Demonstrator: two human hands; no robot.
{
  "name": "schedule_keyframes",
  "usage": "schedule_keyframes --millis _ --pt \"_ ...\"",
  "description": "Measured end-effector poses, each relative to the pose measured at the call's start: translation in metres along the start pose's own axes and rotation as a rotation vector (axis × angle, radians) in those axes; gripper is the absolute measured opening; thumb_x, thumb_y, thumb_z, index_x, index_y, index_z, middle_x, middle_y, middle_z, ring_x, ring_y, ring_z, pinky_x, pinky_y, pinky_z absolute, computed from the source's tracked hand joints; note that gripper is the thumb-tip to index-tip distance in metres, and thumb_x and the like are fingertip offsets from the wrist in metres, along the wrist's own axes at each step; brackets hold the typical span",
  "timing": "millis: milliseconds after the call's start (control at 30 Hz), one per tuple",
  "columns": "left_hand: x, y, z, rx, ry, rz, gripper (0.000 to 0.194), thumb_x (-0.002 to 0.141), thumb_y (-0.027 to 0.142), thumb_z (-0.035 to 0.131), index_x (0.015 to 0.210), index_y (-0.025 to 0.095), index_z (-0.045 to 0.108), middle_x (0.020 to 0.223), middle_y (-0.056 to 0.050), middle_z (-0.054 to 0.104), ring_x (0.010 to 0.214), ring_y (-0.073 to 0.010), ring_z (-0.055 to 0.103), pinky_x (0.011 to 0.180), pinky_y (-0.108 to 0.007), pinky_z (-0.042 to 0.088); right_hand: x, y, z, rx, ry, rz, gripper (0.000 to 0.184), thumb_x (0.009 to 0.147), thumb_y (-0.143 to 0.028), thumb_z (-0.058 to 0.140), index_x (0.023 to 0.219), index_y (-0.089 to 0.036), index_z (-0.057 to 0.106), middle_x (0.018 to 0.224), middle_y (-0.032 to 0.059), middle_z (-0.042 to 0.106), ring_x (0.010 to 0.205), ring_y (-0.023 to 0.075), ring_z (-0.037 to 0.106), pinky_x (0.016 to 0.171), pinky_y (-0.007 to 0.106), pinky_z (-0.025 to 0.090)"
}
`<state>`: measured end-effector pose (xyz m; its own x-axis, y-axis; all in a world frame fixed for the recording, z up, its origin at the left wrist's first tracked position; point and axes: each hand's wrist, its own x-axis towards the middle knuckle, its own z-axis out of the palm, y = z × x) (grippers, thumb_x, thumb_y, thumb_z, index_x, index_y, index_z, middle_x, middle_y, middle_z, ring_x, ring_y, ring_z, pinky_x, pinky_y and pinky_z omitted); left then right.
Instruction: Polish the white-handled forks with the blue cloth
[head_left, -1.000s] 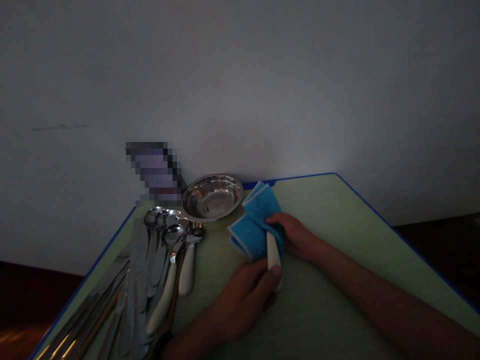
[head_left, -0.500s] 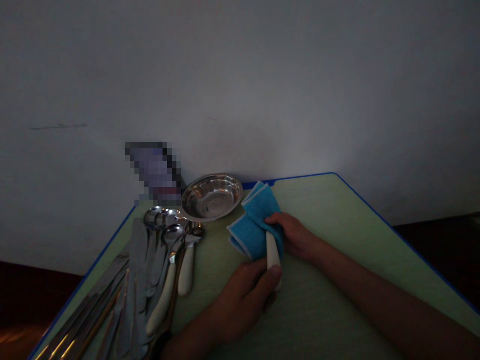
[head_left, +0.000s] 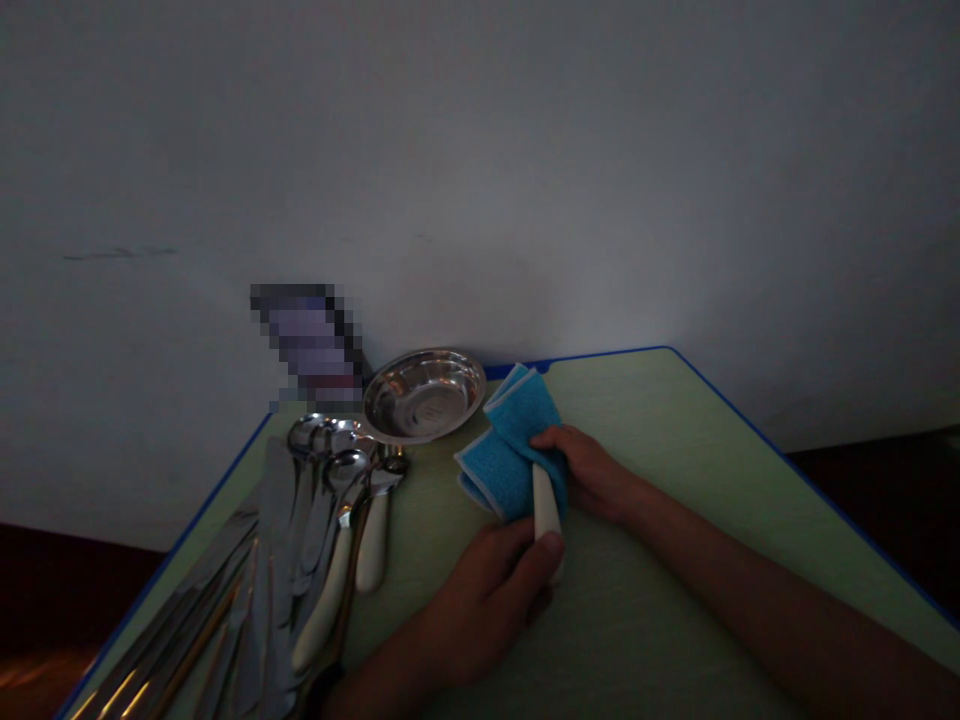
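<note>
Closed around a white-handled utensil point(head_left: 547, 502) is my left hand point(head_left: 495, 590), with its thumb on the lower part of the handle. A folded blue cloth point(head_left: 510, 455) with pale edging wraps the utensil's upper end, so I cannot tell what kind of utensil it is. My right hand point(head_left: 589, 470) grips the cloth from the right side and presses it around that hidden end. Both hands are above the table, right of the spread cutlery.
Several spoons point(head_left: 349, 465) and knives point(head_left: 279, 530) lie along the left side of the green, blue-edged table point(head_left: 660, 420). A shiny steel bowl point(head_left: 427, 400) stands at the back. Beside it a blurred-out, screen-like object point(head_left: 311, 345) leans on the wall point(head_left: 525, 180).
</note>
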<state>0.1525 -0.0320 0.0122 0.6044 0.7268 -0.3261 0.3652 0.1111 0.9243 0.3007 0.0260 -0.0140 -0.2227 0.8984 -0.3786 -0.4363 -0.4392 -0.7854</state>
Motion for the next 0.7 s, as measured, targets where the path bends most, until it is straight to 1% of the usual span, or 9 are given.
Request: schedule_keyframes --millis 167,400,567,700 --pt "-0.0005 0.0002 0.0004 0.002 0.017 -0.012 0.037 0.088 0.047 0.035 0.07 0.018 0.045 0.059 0.004 0.042 0.056 -0.0107 0.042 0.053 -0.022 0.034 -0.0001 -0.0001 0.0012 0.021 -0.005 -0.008 0.014 0.059 -0.025 0.061 0.063 -0.019 0.049 0.051 -0.0063 0.045 0.051 0.01 0.041 0.052 0.027 0.03" --pt "0.0009 -0.0043 -0.0004 0.011 0.006 0.014 0.038 0.088 0.048 0.034 0.07 0.017 0.047 0.06 0.004 0.045 0.057 -0.0104 0.043 0.054 -0.021 0.034 0.0015 0.0023 -0.0026 -0.023 0.014 -0.02 0.015 0.061 -0.027 0.062 0.065 -0.018 0.05 0.054 -0.0057 0.048 0.053 0.0102 0.042 0.054 0.027 0.031" --pt "0.0009 -0.0047 0.0 0.002 0.005 0.03 0.038 0.089 0.047 0.034 0.068 0.017 0.046 0.059 0.005 0.043 0.055 -0.0096 0.041 0.053 -0.021 0.033 0.0007 0.0012 -0.0014 0.013 -0.04 -0.017 0.013 0.061 -0.025 0.06 0.064 -0.018 0.05 0.053 -0.0058 0.048 0.051 0.0099 0.041 0.054 0.027 0.031" --pt "0.0004 -0.0042 -0.0001 0.0 0.001 0.042 0.037 0.089 0.045 0.035 0.068 0.017 0.046 0.058 0.005 0.044 0.055 -0.0095 0.041 0.053 -0.021 0.033 0.0015 0.0012 -0.0015 0.013 -0.041 -0.018 0.015 0.061 -0.026 0.061 0.063 -0.018 0.049 0.052 -0.0058 0.047 0.051 0.0098 0.041 0.054 0.027 0.031"
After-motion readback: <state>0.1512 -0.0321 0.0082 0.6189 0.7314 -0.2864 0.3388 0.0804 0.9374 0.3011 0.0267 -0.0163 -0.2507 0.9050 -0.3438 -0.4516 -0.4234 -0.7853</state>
